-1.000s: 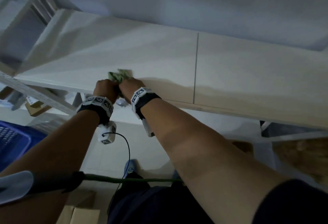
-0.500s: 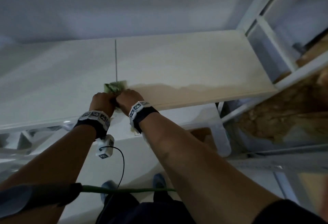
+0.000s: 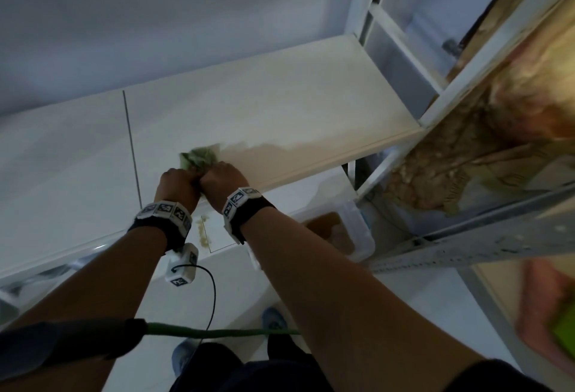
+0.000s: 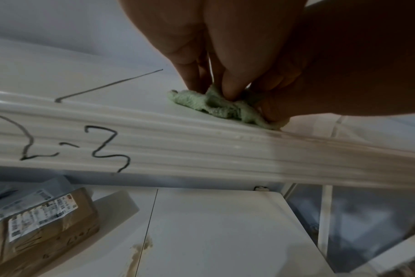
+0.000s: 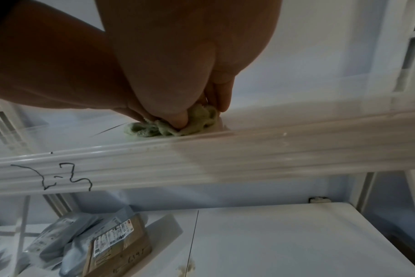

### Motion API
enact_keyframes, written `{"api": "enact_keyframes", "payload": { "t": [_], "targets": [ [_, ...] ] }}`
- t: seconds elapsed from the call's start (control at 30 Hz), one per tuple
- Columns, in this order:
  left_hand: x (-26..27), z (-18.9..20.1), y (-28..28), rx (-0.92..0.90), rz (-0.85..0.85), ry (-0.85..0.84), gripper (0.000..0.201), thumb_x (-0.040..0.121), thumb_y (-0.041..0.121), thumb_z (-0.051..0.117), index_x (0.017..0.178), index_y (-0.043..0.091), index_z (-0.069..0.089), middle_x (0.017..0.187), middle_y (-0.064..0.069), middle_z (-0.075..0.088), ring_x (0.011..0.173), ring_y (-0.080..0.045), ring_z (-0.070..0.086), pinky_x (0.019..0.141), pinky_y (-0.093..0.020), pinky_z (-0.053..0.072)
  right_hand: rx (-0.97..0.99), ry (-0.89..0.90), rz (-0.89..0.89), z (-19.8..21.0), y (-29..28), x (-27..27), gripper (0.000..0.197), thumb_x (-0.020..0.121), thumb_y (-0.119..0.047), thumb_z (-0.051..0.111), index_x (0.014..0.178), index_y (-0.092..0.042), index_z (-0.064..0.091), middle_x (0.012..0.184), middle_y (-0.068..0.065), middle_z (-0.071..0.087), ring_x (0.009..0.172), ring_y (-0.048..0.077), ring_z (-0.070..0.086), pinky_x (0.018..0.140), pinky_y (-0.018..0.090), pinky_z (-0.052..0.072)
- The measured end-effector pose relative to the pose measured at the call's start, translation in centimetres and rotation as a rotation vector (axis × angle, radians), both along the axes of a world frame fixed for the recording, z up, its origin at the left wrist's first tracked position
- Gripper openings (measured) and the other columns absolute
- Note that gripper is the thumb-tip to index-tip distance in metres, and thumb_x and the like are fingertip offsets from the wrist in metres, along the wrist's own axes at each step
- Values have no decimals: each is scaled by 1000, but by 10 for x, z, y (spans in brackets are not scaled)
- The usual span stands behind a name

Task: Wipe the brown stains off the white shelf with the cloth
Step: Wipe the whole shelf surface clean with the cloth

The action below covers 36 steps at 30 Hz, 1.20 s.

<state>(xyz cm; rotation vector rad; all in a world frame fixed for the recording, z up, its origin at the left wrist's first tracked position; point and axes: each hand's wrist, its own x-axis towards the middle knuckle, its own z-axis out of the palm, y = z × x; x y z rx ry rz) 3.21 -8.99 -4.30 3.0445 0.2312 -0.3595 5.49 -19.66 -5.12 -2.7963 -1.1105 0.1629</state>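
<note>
Both hands have slid the cloth rightward along the shelf since a second ago: it was left of the dark seam then and now sits just past it, with the right end post of the rack in sight.

Nearest, a green cable (image 3: 224,333) crosses in front of the person's dark trousers. Above it the two forearms reach up and forward, each with a black wristband. The left hand (image 3: 175,185) and right hand (image 3: 224,179) are pressed side by side, knuckles touching, fingers of both curled down and pinching the bunched green cloth (image 3: 200,158). The cloth lies on the white shelf (image 3: 280,105) close to its front edge, just right of the seam (image 3: 132,155). Right of the cloth the shelf looks faintly tan, though shadow may account for that.

Black handwriting (image 4: 100,150) runs along the ribbed front lip of the shelf. Below, the lower shelf (image 4: 213,234) carries brown streaks (image 4: 140,249) beside its own seam, and a labelled brown parcel (image 4: 43,224) lies off to the left, with grey bags (image 5: 59,239) next to it. Behind everything stands a pale wall (image 3: 155,18).
</note>
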Motion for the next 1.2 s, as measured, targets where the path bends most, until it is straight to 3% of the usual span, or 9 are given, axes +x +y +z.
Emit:
{"api": "enact_keyframes", "payload": {
  "t": [0.17,0.3,0.5,0.67,0.83,1.03,1.2],
  "targets": [
    [9,0,-16,-13,-17,-16,24,86,4,46,86,4,70,88,-20,69,86,-36,62,73,-36,48,5,-1,-45,-3,-8,7,24,86,0,50,97,-4,71,95,12,70,95,34,61,84,40,47],
    [17,-2,-11,-57,18,-39,25,86,5,46,89,4,71,89,-21,67,83,-37,63,68,-33,44,-7,6,-65,-7,-2,14,19,82,4,54,88,1,72,85,16,70,88,36,63,79,42,48],
    [21,-5,-9,-53,3,-70,27,89,5,45,96,4,71,97,-22,67,94,-38,61,78,-37,49,-6,-4,-53,-9,1,24,24,88,-7,50,95,-8,73,95,10,72,97,32,63,85,37,47],
    [4,2,-16,-76,-3,-53,28,89,4,44,97,7,71,98,-18,68,95,-35,62,79,-38,52,11,5,-66,-5,-3,7,24,88,-5,49,95,-5,72,96,13,71,96,35,61,85,40,46],
    [-21,6,-14,-129,-8,-4,29,89,6,44,98,10,70,97,-16,67,93,-33,62,80,-37,53,17,47,-48,0,-8,-24,14,76,4,59,74,0,73,73,19,69,77,40,63,71,42,48],
    [-39,4,7,-141,56,33,27,85,3,44,93,10,69,95,-17,67,88,-35,64,69,-31,43,-11,47,46,7,10,-34,24,88,-3,49,89,-6,73,92,12,72,93,34,62,84,39,46],
    [-54,4,39,-114,96,65,27,83,4,47,96,13,69,94,-16,68,90,-35,64,73,-35,49,-44,62,125,10,41,-45,24,90,-3,48,97,-4,71,100,15,71,99,36,62,83,39,47]
  ]
}}
